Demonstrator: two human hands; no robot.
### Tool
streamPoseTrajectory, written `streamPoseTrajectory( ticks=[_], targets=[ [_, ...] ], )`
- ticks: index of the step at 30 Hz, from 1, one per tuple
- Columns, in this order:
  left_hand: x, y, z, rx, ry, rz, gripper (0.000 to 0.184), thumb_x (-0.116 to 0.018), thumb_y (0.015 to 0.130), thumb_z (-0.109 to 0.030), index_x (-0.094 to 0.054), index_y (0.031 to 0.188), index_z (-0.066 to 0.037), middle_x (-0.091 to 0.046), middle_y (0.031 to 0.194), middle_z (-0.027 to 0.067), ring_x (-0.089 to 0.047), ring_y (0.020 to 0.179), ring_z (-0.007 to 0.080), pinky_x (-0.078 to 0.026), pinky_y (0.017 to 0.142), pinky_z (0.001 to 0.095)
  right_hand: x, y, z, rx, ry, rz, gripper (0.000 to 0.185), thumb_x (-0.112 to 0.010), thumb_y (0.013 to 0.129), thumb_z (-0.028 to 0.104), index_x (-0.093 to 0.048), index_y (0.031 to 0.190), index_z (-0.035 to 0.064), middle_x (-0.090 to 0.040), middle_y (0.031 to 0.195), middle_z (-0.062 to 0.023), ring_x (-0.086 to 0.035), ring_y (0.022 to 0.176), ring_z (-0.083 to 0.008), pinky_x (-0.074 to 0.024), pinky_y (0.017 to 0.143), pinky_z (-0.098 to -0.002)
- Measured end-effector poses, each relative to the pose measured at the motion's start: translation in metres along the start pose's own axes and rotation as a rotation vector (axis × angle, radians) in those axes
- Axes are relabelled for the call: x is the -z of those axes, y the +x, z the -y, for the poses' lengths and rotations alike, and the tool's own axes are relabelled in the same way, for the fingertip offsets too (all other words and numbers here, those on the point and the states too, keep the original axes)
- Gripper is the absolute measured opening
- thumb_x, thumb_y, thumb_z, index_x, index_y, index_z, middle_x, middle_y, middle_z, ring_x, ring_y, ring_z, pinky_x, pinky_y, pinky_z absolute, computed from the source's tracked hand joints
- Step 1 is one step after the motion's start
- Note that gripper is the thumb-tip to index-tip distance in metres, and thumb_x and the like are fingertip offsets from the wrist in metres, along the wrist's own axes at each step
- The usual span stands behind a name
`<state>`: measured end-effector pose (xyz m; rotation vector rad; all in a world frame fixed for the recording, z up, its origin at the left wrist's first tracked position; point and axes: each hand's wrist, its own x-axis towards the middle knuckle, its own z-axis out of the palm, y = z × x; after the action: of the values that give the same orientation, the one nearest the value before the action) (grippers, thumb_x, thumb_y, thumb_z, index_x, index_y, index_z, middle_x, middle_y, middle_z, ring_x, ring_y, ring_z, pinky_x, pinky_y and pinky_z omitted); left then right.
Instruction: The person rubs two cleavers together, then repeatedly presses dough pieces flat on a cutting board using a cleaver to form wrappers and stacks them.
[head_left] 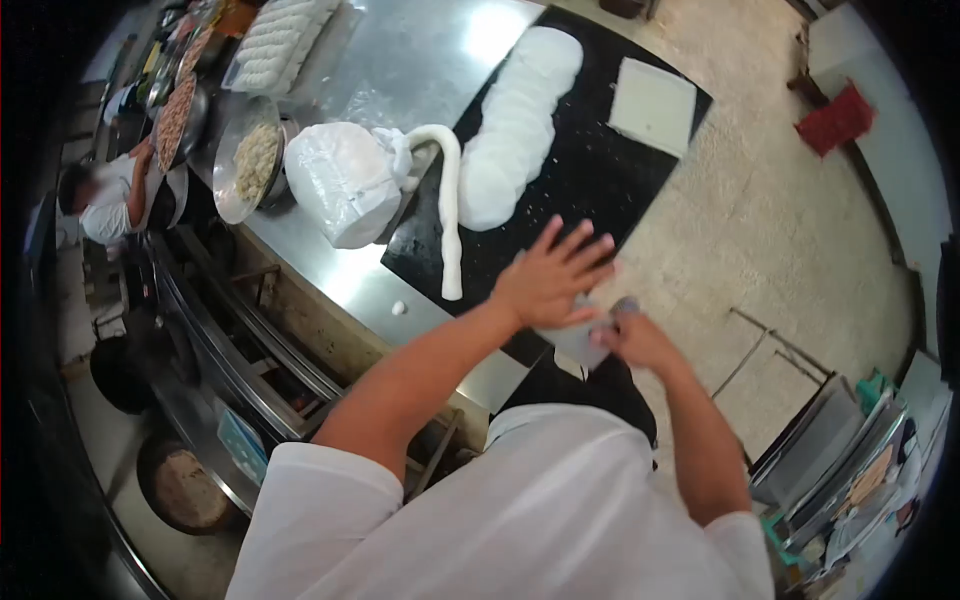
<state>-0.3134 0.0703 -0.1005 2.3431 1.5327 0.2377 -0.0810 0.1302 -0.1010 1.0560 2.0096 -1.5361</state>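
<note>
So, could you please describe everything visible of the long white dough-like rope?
The long white dough-like rope looks smooth, slightly uneven in thickness, with a blunt near end. Its straight length lies mostly on the flat black board; the far end hooks towards the gathered neck of the white plastic bag. Whether they join is unclear. No hand touches it.

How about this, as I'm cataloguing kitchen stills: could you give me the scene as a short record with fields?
Left hand: fingers spread, over or against a flat tool
Right hand: closed around the tool's handle
Black board: overlapping white rounds; squarish pale sheet or stack
Steel counter: bulky white bundle
Co-worker: far left of view
</note>
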Motion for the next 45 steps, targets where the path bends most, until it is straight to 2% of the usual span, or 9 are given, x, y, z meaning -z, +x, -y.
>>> streamPoseTrajectory(
  ticks=[6, 9, 10, 13, 19, 26, 34, 41, 45],
  targets=[
    [0.009, 0.043, 0.032, 0.089, 0.189, -0.231, 0.076, -0.054, 0.091, -0.066, -0.046, 0.153, -0.023, -0.035, 0.163, 0.0131, -0.025, 0.152, 0.0381, -0.014, 0.121, 0.0644, 0.048, 0.02, 0.017, 0.057, 0.014, -0.064, 0.048, -0.071, 0.09, 0.039, -0.065, 0.115, -0.0016, -0.071, 0.102, -0.0265, -0.069, 0.097, -0.0429, -0.0529, 0.086, -0.0466],
    [-0.002, -0.006, -0.006, -0.153, -0.061, 0.088, 0.074, -0.05, 0.093, -0.069, -0.048, 0.151, -0.024, -0.039, 0.161, 0.0098, -0.026, 0.153, 0.0342, -0.009, 0.121, 0.0665, -0.014, -0.028, -0.008, 0.139, -0.047, 0.014, 0.058, -0.078, 0.085, 0.034, -0.06, 0.127, -0.0018, -0.069, 0.11, -0.0292, -0.067, 0.106, -0.045, -0.0515, 0.094, -0.0483],
    [-0.014, -0.02, -0.01, -0.348, -0.238, 0.235, 0.074, -0.049, 0.092, -0.07, -0.05, 0.15, -0.023, -0.04, 0.16, 0.0084, -0.027, 0.153, 0.0326, -0.008, 0.121, 0.0675, -0.064, -0.024, -0.043, 0.319, -0.115, -0.323, 0.068, -0.081, 0.081, 0.034, -0.056, 0.133, -0.0003, -0.07, 0.106, -0.03, -0.067, 0.106, -0.0457, -0.0519, 0.095, -0.0503],
    [-0.008, -0.009, -0.007, -0.283, -0.083, 0.126, 0.075, -0.051, 0.091, -0.071, -0.053, 0.148, -0.023, -0.042, 0.16, 0.0063, -0.028, 0.153, 0.0289, -0.007, 0.121, 0.0679, -0.029, -0.038, 0.023, -0.134, 0.0, -0.076, 0.068, -0.082, 0.08, 0.037, -0.056, 0.13, 0.0002, -0.071, 0.101, -0.0294, -0.069, 0.102, -0.0455, -0.0534, 0.092, -0.0521],
    [0.018, 0.035, 0.049, -0.156, 0.095, -0.063, 0.07, -0.055, 0.09, -0.066, -0.055, 0.146, -0.024, -0.041, 0.16, 0.0081, -0.026, 0.153, 0.0318, -0.007, 0.121, 0.0675, 0.046, 0.014, 0.051, -0.005, -0.227, -0.11, 0.061, -0.082, 0.078, 0.042, -0.059, 0.113, -0.0023, -0.072, 0.096, -0.0278, -0.071, 0.093, -0.0437, -0.0548, 0.086, -0.0522],
    [-0.027, -0.005, -0.019, -0.133, -0.085, -0.027, 0.068, -0.056, 0.089, -0.068, -0.057, 0.144, -0.029, -0.04, 0.161, 0.0044, -0.021, 0.155, 0.0306, -0.007, 0.122, 0.0655, -0.055, -0.036, -0.013, 0.008, -0.062, -0.267, 0.085, -0.088, 0.075, 0.031, -0.045, 0.138, -0.0061, -0.064, 0.116, -0.0351, -0.064, 0.112, -0.0472, -0.0516, 0.095, -0.0493],
    [0.02, 0.046, 0.047, 0.043, 0.121, -0.159, 0.071, -0.052, 0.091, -0.066, -0.051, 0.149, -0.025, -0.04, 0.161, 0.0088, -0.027, 0.152, 0.0337, -0.009, 0.121, 0.065, 0.042, 0.014, 0.046, -0.047, -0.222, -0.171, 0.072, -0.084, 0.076, 0.044, -0.052, 0.123, -0.0004, -0.071, 0.101, -0.0289, -0.069, 0.097, -0.0466, -0.0552, 0.084, -0.0517],
    [-0.024, -0.007, -0.02, -0.269, -0.077, 0.007, 0.065, -0.05, 0.093, -0.068, -0.06, 0.14, -0.024, -0.05, 0.152, 0.0071, -0.026, 0.153, 0.0318, -0.008, 0.12, 0.0679, -0.024, -0.034, 0.006, -0.053, -0.095, -0.106, 0.086, -0.085, 0.075, 0.04, -0.045, 0.136, -0.0056, -0.07, 0.102, -0.0295, -0.07, 0.096, -0.0447, -0.0548, 0.083, -0.0525],
    [0.006, 0.023, 0.005, -0.141, 0.09, 0.006, 0.068, -0.054, 0.091, -0.065, -0.057, 0.144, -0.022, -0.048, 0.154, 0.0071, -0.03, 0.152, 0.0295, -0.01, 0.121, 0.0652, 0.02, -0.024, 0.034, -0.161, -0.191, -0.116, 0.08, -0.086, 0.074, 0.042, -0.051, 0.13, -0.0021, -0.071, 0.102, -0.0272, -0.071, 0.097, -0.0426, -0.0559, 0.082, -0.0498]
  ],
)
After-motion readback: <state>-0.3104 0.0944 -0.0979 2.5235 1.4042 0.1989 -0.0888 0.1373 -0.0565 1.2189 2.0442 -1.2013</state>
